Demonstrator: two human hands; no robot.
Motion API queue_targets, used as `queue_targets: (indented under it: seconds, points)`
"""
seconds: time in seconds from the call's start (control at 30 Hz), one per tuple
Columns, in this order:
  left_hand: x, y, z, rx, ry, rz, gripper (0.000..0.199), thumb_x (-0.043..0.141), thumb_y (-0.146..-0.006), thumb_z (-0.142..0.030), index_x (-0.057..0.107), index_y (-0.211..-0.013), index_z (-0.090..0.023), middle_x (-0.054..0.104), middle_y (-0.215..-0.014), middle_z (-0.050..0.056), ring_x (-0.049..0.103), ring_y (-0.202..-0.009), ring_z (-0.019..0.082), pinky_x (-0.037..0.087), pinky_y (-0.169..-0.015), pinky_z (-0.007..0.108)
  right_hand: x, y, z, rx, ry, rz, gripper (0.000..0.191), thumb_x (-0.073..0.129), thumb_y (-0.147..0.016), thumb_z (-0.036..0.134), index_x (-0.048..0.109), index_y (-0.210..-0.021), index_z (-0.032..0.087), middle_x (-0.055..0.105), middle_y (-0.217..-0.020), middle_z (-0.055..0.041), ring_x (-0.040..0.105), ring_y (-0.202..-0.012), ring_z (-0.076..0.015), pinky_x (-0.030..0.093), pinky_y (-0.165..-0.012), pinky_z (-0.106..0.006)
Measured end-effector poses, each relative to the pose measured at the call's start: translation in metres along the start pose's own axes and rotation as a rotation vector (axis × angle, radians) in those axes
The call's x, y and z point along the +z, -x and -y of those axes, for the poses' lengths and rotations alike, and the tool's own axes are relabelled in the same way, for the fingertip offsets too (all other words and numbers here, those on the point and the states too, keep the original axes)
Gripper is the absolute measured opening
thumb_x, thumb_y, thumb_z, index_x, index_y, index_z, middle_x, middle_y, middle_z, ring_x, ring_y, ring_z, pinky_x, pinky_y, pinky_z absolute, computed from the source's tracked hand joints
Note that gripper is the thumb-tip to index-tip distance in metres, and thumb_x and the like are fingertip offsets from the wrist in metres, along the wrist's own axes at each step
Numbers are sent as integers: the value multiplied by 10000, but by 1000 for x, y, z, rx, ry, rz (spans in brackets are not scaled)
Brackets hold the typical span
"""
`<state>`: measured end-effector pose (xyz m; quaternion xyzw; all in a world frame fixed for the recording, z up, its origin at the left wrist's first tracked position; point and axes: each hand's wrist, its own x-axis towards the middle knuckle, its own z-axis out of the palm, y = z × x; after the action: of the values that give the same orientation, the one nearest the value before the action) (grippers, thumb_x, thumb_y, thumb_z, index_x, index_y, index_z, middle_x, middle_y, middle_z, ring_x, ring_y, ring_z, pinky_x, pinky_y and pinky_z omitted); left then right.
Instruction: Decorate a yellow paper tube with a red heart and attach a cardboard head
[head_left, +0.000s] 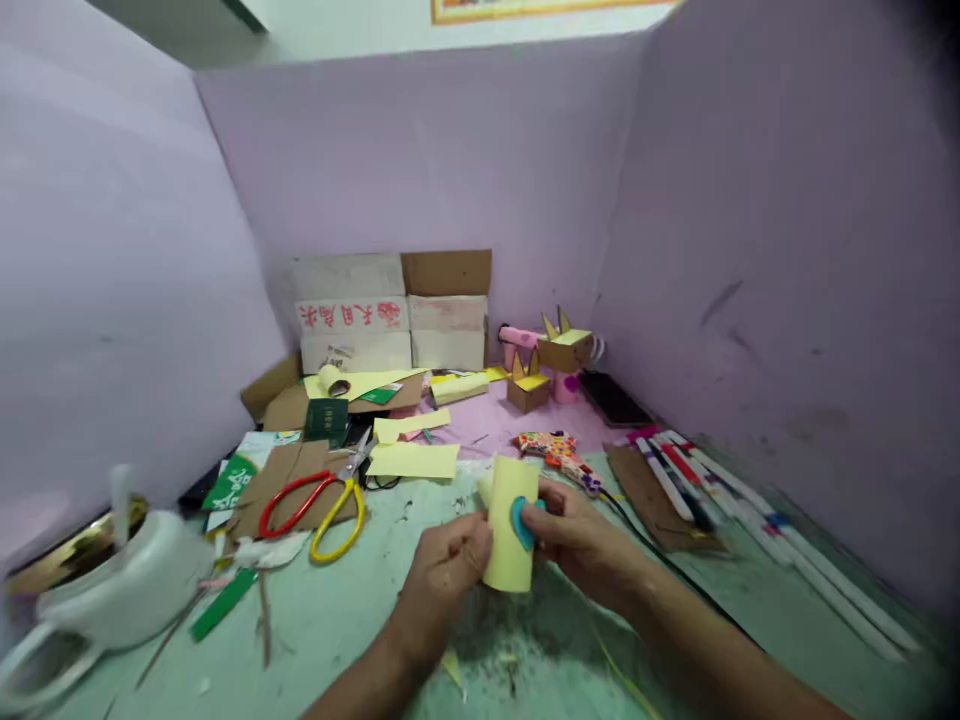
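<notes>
A curved piece of yellow paper (509,575) stands upright between my two hands, above the green table. My left hand (448,565) pinches its left edge between thumb and fingers. With the thumb of my right hand (581,535) on it, a small blue piece (520,522) lies against the front of the paper; the other fingers are behind the right edge. Red and yellow handled scissors (337,500) lie open to the left of my hands. A patterned glue gun (559,455) rests behind my right hand.
At the left stands a white mug (135,590). Markers (697,475) and a cardboard piece (645,500) lie at the right, near a black phone (615,398). Yellow paper strips (415,461), small cardboard boxes (528,392) and a folded carton (356,335) are farther back.
</notes>
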<state>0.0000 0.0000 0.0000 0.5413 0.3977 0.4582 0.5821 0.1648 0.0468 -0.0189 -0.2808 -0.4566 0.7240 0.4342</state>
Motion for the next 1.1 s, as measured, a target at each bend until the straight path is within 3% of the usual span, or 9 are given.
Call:
queue_targets:
  seconds: [0.17,0.3,0.53,0.67,0.9,1.1]
  points:
    - [2,1,11,-47,82,44,592,715,-652,-633,737,-839,-72,640,-696,76,531,-654,166,395,-592,244,5,4,-3,24,72,64,536,866,-537,540,727,-852,129,616,-672,-20,474,-494,-72,365,-418,-153]
    - [1,0,12,-71,151,-23,595,783,-577,-605,736,-800,-55,651,-643,90,566,-621,183,434,-596,269,9,5,-5,-42,176,46,550,824,-595,571,729,-922,139,626,-697,-18,494,-531,-86,393,-441,-160]
    - [6,-3,22,-54,199,-67,572,795,-573,-599,750,-795,-74,670,-653,76,567,-637,168,433,-617,249,14,5,-11,-68,364,-228,561,806,-612,549,738,-973,126,624,-675,-22,459,-542,-111,344,-415,-183]
    - [9,-5,23,-61,222,-86,531,815,-556,-577,748,-754,-88,657,-633,55,549,-638,151,414,-609,228,15,5,-13,-125,452,-305,502,768,-656,509,744,-983,130,656,-726,-44,506,-621,-156,411,-512,-237]
    - [4,-5,24,-76,94,-90,512,819,-533,-581,707,-653,-96,597,-575,21,477,-548,116,390,-540,224,15,4,-8,-118,310,-192,418,829,-580,399,693,-874,137,675,-783,-42,569,-708,-182,461,-622,-273]
    - [7,-5,22,-132,-28,-130,517,840,-498,-546,713,-713,-93,625,-608,28,512,-574,134,420,-544,230,16,5,-9,-56,219,-150,468,877,-520,368,642,-864,153,668,-764,-9,595,-698,-167,461,-641,-263]
